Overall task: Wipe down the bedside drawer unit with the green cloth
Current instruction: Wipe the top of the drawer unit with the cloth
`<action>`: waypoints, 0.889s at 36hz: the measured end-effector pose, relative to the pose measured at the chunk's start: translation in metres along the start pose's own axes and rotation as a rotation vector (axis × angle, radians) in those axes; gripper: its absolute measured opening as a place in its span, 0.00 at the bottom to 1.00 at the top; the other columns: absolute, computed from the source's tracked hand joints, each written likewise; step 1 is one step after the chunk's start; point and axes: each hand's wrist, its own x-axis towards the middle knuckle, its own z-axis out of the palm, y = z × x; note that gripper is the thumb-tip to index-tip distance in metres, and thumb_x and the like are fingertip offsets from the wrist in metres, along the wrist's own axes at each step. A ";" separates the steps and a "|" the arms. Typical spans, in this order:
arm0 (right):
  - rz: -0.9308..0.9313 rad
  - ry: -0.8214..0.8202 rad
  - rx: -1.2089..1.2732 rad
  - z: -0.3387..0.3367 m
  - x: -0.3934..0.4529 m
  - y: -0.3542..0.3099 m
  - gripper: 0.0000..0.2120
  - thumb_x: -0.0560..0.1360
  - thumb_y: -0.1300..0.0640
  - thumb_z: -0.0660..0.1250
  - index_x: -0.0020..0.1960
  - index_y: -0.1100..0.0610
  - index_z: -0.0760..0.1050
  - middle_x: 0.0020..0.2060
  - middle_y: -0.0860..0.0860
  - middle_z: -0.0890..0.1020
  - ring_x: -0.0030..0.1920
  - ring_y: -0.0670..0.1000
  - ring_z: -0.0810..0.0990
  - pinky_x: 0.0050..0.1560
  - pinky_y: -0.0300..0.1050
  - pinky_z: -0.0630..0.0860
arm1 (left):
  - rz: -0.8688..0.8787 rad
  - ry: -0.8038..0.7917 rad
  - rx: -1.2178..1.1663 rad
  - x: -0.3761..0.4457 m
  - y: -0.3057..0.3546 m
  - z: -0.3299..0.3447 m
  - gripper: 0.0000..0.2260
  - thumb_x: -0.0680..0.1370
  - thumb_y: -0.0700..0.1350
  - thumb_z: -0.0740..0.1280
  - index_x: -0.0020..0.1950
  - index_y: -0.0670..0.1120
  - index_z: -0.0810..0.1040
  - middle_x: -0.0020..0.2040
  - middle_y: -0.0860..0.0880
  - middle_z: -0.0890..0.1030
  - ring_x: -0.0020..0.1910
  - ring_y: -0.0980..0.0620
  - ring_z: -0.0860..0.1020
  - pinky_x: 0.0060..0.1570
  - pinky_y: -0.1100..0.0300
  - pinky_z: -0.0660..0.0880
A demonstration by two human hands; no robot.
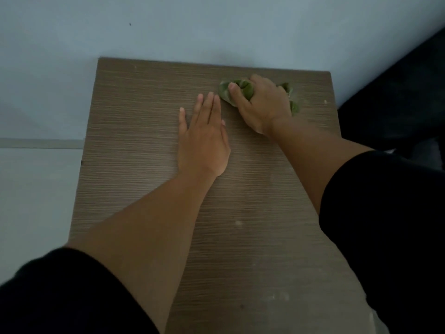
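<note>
The unit (149, 165) fills most of the view, its wood-grain top seen from above, its far edge against a pale blue wall (168, 27). The right hand (262, 104) sits toward 1 o'clock on that top, near the back right corner, fingers curled round a bunched green cloth (225, 91) and pressing it to the surface. Folds of cloth show at the thumb side and again past the knuckles at the far side of the hand. The left hand (204, 136) lies flat just beside it, toward 12 o'clock from the middle of the top, fingers straight and close together, palm down on the wood, holding nothing. Its fingertips reach close to the cloth; whether they touch it is hard to tell in the dim, soft picture. Both forearms are bare below black sleeves (60, 292). Pale specks and a faint smear mark the top toward 5 o'clock. A pale floor (31, 201) shows at 9 o'clock.
</note>
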 end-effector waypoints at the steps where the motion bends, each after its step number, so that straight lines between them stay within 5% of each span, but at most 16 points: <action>1: 0.006 0.005 -0.001 0.002 -0.006 0.000 0.21 0.79 0.43 0.53 0.54 0.58 0.75 0.55 0.57 0.78 0.59 0.56 0.74 0.59 0.51 0.67 | 0.003 0.007 0.000 -0.001 0.000 0.000 0.23 0.83 0.47 0.45 0.77 0.44 0.50 0.79 0.49 0.51 0.78 0.51 0.47 0.75 0.48 0.42; 20: -0.004 -0.100 -0.025 0.016 -0.153 -0.020 0.19 0.80 0.44 0.51 0.57 0.53 0.75 0.53 0.53 0.77 0.58 0.55 0.73 0.57 0.51 0.66 | 0.125 -0.120 -0.005 -0.075 -0.029 -0.014 0.24 0.81 0.39 0.49 0.77 0.44 0.48 0.79 0.49 0.49 0.77 0.51 0.45 0.75 0.53 0.42; 32: 0.015 -0.069 -0.070 0.025 -0.265 -0.035 0.27 0.75 0.41 0.45 0.53 0.53 0.77 0.48 0.52 0.80 0.52 0.56 0.76 0.53 0.53 0.69 | 0.095 -0.246 -0.018 -0.129 -0.027 -0.021 0.24 0.83 0.46 0.49 0.77 0.43 0.48 0.79 0.48 0.47 0.77 0.50 0.44 0.74 0.51 0.42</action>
